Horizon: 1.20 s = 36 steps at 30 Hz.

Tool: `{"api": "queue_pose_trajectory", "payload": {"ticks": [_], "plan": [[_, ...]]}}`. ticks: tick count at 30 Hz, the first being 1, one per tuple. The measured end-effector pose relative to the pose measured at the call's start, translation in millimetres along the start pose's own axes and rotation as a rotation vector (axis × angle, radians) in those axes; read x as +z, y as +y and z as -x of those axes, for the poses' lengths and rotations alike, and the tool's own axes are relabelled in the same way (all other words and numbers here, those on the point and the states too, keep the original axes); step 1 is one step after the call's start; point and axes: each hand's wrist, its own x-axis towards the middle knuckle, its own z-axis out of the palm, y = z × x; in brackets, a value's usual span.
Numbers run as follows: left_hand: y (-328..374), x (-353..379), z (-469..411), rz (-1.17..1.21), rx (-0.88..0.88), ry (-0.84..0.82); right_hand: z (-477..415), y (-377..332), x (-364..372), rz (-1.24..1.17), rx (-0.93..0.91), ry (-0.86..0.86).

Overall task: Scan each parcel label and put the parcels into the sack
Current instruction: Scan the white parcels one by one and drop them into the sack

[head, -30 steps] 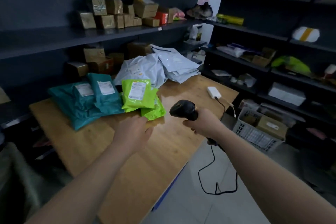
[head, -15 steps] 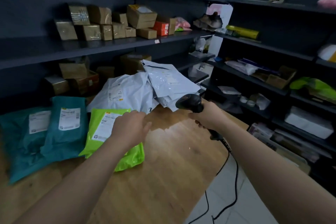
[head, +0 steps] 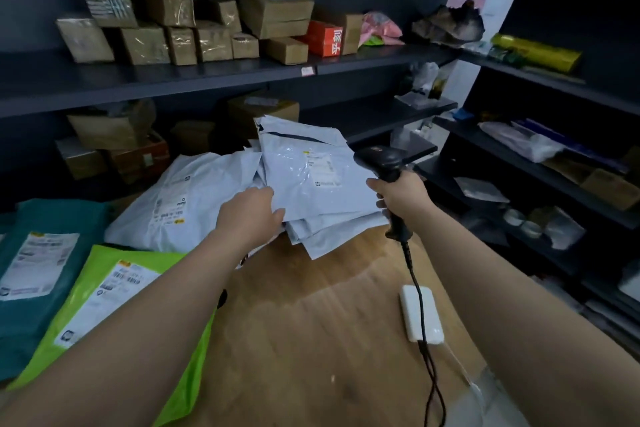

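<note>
Dark shelves (head: 207,76) back my wooden table (head: 311,340). My left hand (head: 249,215) pinches the edge of the top grey parcel (head: 311,177) on its pile at the table's far end; my right hand (head: 401,198) grips the scanner (head: 381,156).

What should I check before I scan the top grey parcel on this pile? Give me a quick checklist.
1. Scanner in hand: ok. The right hand grips the scanner by its handle.
2. Parcel held: ok. The left hand grips the near edge of the top grey parcel.
3. Label showing: ok. The label faces up, uncovered.
4. Scanner aimed at the label: cannot tell. Its head sits beside the parcel's right edge.
5. Cable free: ok. The cable hangs down over the white box on the table, clear of the parcels.
6. Sack ready: cannot tell. No sack is in view.
</note>
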Motion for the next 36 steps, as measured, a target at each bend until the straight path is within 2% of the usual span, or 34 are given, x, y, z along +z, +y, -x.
{"api": "queue_pose_trajectory", "payload": {"ticks": [4,10,15,18,21,26,28,30,33,36], "plan": [[13,35,-49,0.051,-0.134,-0.032,-73,29,1,-0.019,0.052,-0.062],[23,74,-94,0.235,-0.371,-0.057,-146,68,23,-0.081,0.184,-0.257],[20,88,-116,0.387,-0.501,0.036,-173,88,41,-0.175,0.262,-0.359],[17,88,-112,0.389,-0.494,0.05,-180,96,44,-0.173,0.267,-0.357],[14,83,-89,0.338,-0.451,-0.028,-177,100,41,-0.16,0.265,-0.405],[4,74,-27,0.369,-0.374,-0.144,-144,97,41,-0.163,0.208,-0.543],[1,74,-7,0.391,-0.369,-0.208,-123,97,44,-0.108,0.163,-0.545],[1,73,4,0.57,-0.461,-0.235,-99,99,43,-0.047,0.119,-0.533],[3,71,6,1.146,-0.607,-0.142,-66,107,37,0.015,0.089,-0.541],[5,73,3,1.34,-0.727,-0.081,-39,113,28,0.035,0.08,-0.512]]}}
